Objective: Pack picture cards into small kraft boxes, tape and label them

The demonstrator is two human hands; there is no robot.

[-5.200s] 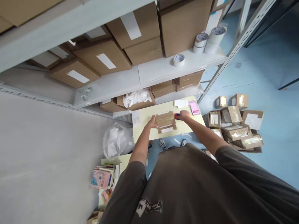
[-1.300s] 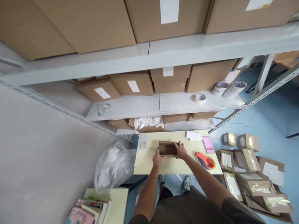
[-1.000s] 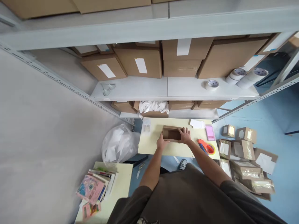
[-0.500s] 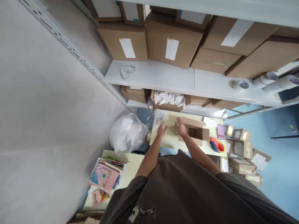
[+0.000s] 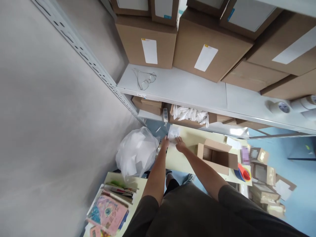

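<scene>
"Shelving (image 5: 187, 84) is seen beyond the cardboard carton (image 5: 218, 157); what is done?"
"Its flaps (image 5: 214, 167) are spread, not yet closed. Left of it, a clear plastic packet (image 5: 174, 132) is reached by left hand (image 5: 165, 142) and right hand (image 5: 181, 145); whether gripped by fingers (image 5: 178, 139) cannot be told."

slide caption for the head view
Left hand and right hand at a pale packet, open box on the table

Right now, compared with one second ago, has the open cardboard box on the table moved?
Yes. Judged against the table, the open cardboard box stands farther right, away from the table's left end.
</scene>
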